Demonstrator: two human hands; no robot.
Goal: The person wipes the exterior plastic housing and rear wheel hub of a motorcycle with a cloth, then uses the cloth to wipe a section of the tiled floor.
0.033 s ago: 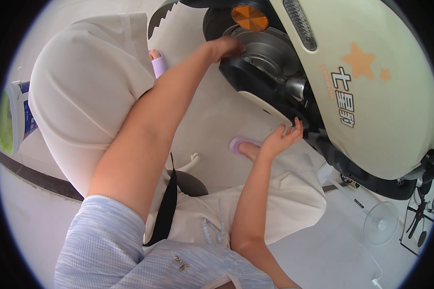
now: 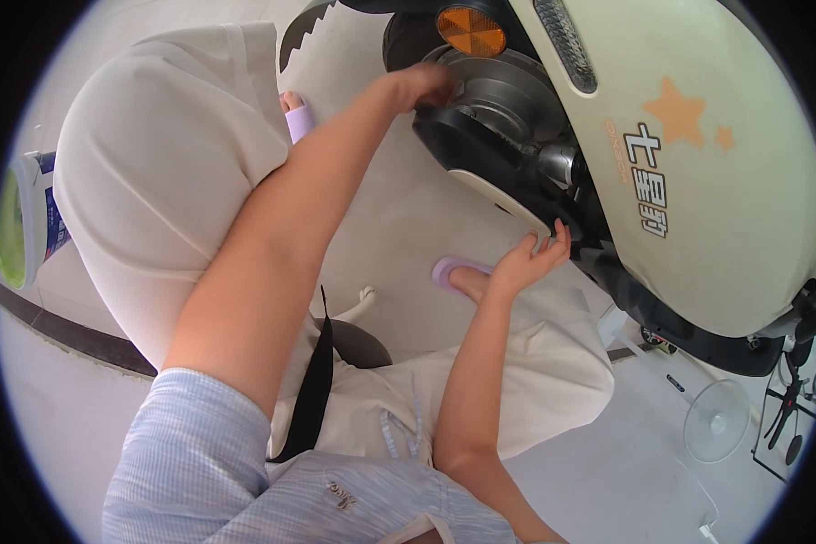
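Note:
A cream scooter with orange star decals fills the upper right. My left hand reaches to its wheel hub, at the upper end of a black cover. The fingers there are blurred and partly hidden, so whether they grip anything does not show. Lower down, my right hand is open with its fingers apart. Its fingertips rest at the lower end of a cream trim strip along the black cover. A silver cylindrical part sits just above that hand.
An orange round reflector sits above the hub. My feet in lilac slippers are on the pale floor. A tub with green contents stands at the far left. A clear fan and a black wire stand are at the lower right.

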